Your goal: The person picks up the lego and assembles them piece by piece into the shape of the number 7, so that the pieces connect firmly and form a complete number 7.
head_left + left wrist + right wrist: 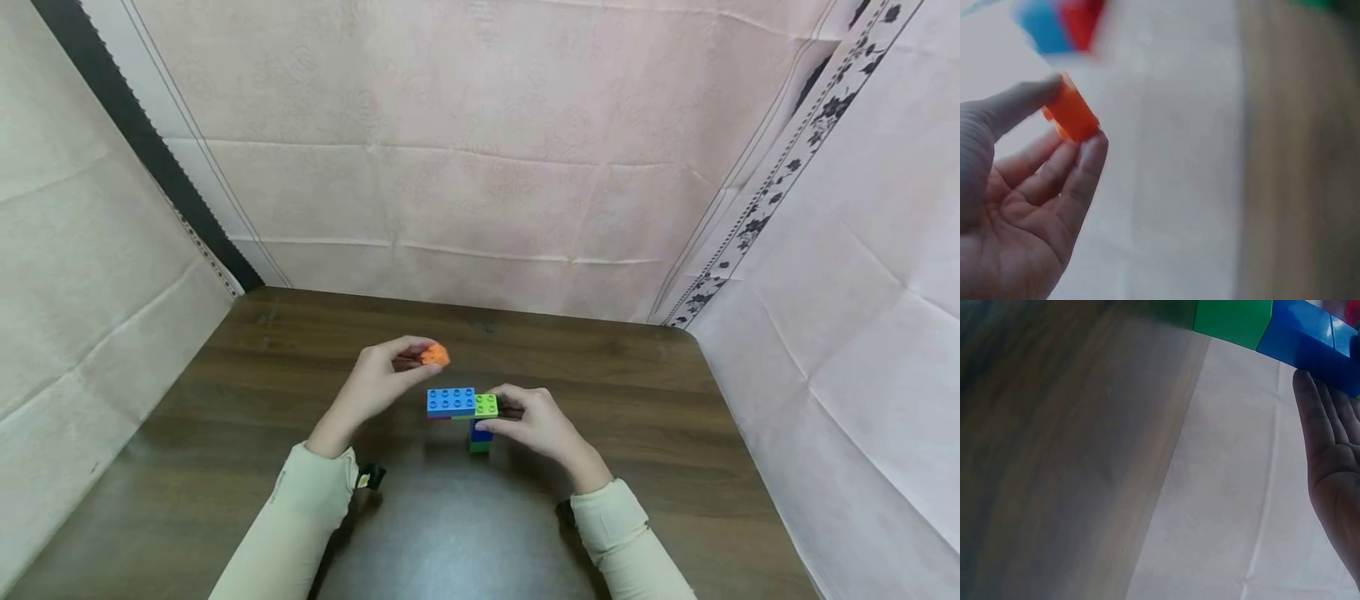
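Note:
An orange toy building brick [436,355] is pinched between the thumb and fingertips of my left hand [378,379], raised above the table. In the left wrist view the studs of this orange brick [1075,114] face the palm. My right hand [540,423] holds a brick structure upright, thumb in front and fingers behind. A light blue brick [451,401] and a lime green brick [486,406] top it, with a sliver of red below. Its column has dark blue bricks [1307,340] above a green brick [1235,322]. The orange brick is apart from the structure.
A dark brown wooden table [420,533] lies under both hands. Pale cloth hangs behind it [480,200] and along both sides, with a black strip [150,158] at left and a floral border [787,175] at right.

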Tool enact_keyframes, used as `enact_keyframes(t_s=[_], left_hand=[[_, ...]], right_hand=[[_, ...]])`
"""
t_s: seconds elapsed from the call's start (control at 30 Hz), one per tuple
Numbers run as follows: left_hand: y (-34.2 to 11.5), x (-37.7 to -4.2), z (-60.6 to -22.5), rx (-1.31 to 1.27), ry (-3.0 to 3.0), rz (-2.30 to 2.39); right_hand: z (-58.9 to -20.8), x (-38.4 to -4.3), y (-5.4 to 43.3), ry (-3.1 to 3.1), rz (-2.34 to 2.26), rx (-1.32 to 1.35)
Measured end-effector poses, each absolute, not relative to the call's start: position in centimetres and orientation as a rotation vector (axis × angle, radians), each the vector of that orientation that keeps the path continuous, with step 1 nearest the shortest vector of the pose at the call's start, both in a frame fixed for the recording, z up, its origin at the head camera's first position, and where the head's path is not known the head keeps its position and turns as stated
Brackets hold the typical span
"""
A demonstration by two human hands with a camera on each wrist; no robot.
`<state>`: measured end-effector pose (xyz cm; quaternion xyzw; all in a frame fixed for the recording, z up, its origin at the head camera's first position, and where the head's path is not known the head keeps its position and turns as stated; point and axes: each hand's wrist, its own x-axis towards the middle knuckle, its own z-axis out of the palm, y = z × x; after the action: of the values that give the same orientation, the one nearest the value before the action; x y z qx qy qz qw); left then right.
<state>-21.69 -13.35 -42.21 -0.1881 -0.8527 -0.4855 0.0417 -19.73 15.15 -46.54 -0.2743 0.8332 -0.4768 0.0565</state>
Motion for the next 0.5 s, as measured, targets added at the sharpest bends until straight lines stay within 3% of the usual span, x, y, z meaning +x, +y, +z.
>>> enact_keyframes(t_s=[0.2,0.5], left_hand=[[-10.0,-19.2,-39.6,-0.95,-2.524,-1.372],[-7.9,-18.8,-40.3,-1.059,-2.59,-1.142]], right_hand=[[-46.5,-19.8,15.3,2.506,-1.475,-0.91],[-46.8,-19.8,15.4,2.519,-1.482,-0.953]])
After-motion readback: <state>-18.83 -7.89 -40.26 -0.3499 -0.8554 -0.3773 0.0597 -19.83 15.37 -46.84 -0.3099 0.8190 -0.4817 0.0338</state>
